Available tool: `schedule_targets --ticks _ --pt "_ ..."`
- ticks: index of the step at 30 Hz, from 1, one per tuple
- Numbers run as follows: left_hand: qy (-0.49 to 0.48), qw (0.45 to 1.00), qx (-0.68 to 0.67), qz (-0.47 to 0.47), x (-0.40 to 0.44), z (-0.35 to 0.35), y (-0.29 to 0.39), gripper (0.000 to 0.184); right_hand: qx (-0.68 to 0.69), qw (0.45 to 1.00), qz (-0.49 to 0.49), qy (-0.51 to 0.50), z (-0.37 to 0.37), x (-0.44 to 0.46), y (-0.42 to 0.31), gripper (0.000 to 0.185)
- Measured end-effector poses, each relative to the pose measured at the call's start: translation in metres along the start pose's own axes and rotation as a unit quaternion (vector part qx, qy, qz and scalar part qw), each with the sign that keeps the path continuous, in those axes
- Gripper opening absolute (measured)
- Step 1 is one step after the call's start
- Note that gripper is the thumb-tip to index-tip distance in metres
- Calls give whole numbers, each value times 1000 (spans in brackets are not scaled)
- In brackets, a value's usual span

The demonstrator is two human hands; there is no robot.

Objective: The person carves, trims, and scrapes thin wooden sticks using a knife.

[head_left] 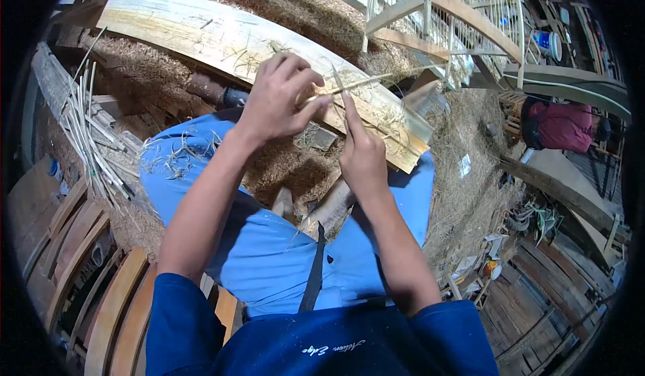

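Left hand (pixel 277 102) is kinda half-curled, pinching one thin pale-yellow strip (pixel 369 80); right hand (pixel 364 154) is wrapped round one slim metal knife (pixel 337 76), crossing the strip above one long pale wooden tabletop (pixel 181 21).

The right hand (pixel 364 158) holds a narrow, pointed grey blade (pixel 336 76) across a thin, pale strip (pixel 371 80). The left hand (pixel 274 101) grips the strip.

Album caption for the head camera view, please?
Knife and thin strip crossing above a wooden board strewn with shavings.
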State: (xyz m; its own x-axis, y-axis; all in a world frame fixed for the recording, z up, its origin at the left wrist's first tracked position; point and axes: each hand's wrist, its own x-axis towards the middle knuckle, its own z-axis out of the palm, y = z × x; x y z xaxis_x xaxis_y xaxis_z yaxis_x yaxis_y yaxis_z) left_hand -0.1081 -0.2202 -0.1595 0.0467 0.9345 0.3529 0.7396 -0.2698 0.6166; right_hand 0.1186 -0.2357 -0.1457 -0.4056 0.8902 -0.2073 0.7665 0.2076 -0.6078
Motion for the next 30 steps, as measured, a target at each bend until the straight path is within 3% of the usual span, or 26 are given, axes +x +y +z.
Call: schedule_targets --ticks 4,6,8,12,14,15,19,23,27,30 --pt "-15 999 21 20 -3 -2 3 25 34 985 -122 122 -1 -12 -1 72" --pt "-46 997 64 16 -8 8 3 28 -10 1000 22 -16 -11 -7 -6 71" --pt "-46 997 59 6 -8 11 2 25 19 1000 12 -4 -9 1 -9 74" --pt "-44 998 42 -1 -10 3 -4 18 39 975 -159 154 1 -9 2 74" --pt "-35 999 24 5 -14 13 -5 15 33 999 -2 23 -6 -15 0 71" --pt "-40 999 16 10 -15 18 0 15 6 1000 25 -7 -10 -6 -6 68" --pt "-41 997 59 9 -14 13 2 12 93 990 -63 88 -1 -4 -1 59" --pt "-56 997 61 2 -16 15 0 12 132 984 11 115 -12 -10 -7 55" --pt "-60 995 74 10 -14 13 -1 13 115 985 -49 116 1 -11 -1 53" --pt "-52 997 64 6 -13 14 3 14 127 984 -41 121 5 -12 -1 52"
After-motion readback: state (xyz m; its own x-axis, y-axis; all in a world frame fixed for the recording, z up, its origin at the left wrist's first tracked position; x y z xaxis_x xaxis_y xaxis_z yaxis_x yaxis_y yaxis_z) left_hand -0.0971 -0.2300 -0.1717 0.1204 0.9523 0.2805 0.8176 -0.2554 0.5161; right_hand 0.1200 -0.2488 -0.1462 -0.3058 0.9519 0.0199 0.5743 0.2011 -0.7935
